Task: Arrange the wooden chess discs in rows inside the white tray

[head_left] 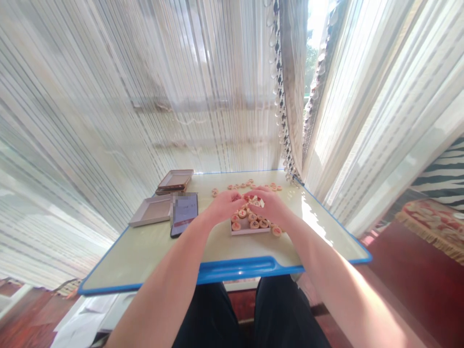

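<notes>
Round wooden Chinese chess pieces (pixel 253 217) with red or dark characters lie in a shallow, light-coloured box tray (pixel 250 231) near the middle of the table. From the left, my left hand (pixel 225 207) curves over the tray's far part, fingers bent around several pieces. Opposite it, my right hand (pixel 267 202) arches over the same pile, its fingers closed about pieces on that side. Between the two hands, red-marked pieces show; the fingertips are partly hidden. A loose piece (pixel 276 231) lies just outside the tray's near right corner.
More chess pieces (pixel 251 182) are scattered beyond my hands. To the left lie a phone (pixel 184 217), an open box lid (pixel 152 211) and stacked boxes (pixel 176 180). The table has a raised blue edge (pixel 237 267). String curtains (pixel 217 96) hang close behind it.
</notes>
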`<state>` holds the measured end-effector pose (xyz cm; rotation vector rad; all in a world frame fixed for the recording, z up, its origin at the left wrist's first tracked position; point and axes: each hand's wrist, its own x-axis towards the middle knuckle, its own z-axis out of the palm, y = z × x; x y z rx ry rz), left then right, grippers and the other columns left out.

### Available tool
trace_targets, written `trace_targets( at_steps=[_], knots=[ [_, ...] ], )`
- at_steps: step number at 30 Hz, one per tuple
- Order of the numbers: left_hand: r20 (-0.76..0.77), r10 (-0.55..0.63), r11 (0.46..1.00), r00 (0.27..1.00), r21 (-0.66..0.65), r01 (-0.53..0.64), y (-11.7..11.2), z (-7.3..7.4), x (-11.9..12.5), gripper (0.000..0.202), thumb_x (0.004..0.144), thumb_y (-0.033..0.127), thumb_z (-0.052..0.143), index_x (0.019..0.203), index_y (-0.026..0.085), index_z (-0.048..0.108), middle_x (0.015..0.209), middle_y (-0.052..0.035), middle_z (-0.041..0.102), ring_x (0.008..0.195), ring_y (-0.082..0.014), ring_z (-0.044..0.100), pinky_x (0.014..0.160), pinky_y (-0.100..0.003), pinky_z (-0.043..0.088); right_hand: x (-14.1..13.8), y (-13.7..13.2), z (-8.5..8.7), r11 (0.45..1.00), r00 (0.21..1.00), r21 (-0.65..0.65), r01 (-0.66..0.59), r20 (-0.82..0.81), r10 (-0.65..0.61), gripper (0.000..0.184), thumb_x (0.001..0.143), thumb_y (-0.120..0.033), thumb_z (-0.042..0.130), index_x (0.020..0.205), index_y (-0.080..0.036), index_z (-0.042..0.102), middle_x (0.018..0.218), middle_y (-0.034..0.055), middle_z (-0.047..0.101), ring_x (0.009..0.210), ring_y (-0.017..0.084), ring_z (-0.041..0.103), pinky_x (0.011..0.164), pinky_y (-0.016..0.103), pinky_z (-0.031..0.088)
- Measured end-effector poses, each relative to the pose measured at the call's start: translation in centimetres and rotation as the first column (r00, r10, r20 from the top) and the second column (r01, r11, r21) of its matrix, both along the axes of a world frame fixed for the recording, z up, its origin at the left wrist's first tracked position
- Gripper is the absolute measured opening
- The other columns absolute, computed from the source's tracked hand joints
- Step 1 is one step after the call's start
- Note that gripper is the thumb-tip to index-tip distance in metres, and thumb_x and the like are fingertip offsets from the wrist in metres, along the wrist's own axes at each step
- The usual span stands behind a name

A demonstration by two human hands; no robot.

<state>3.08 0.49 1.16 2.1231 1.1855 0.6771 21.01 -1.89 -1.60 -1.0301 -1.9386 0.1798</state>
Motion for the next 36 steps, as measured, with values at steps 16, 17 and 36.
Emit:
trace_targets(
  at_steps=[16,17,36],
  knots=[
    [0.12,-0.105,0.983,0.987,-0.139,0.121,0.6,0.2,-0.5,0.025,0.077,0.038,0.046,0.065,0.017,0.053,0.059,0.0038,0.04,0.055,-0.0091,0.035,0.051,-0.023,0.029,-0.2,0.0,-0.3,0.999,0.999,-0.022,-0.047,-0.027,0.047,0.022,0.078,-0.026,0.059,0.098,-0.025,0.068,0.098,0.0051,0.062,0.087,0.017,0.058,0.078,0.031,0.046],
    [0.137,-0.113,0.978,0.984,-0.158,0.135,0.6,0.1,-0.5,0.025,0.077,0.038,0.046,0.067,0.017,0.054,0.059,0.0039,0.039,0.054,-0.0089,0.035,0.051,-0.023,0.029,-0.3,0.0,-0.3,0.998,0.998,-0.02,-0.051,-0.029,0.051,0.023,0.077,-0.025,0.06,0.099,-0.024,0.068,0.097,0.0051,0.062,0.085,0.017,0.057,0.076,0.031,0.046],
    [0.27,-0.105,0.928,0.957,-0.318,0.192,0.5,0.5,-0.7,0.017,0.062,0.024,0.047,0.051,0.019,0.034,0.049,0.0059,0.028,0.046,-0.0074,0.024,0.045,-0.024,0.019,-0.5,-0.7,0.4,0.992,1.0,-0.128,0.011,-0.022,-0.014,0.021,0.073,-0.029,0.063,0.092,-0.02,0.065,0.084,0.0031,0.063,0.067,0.013,0.05,0.064,0.027,0.041]
  ],
)
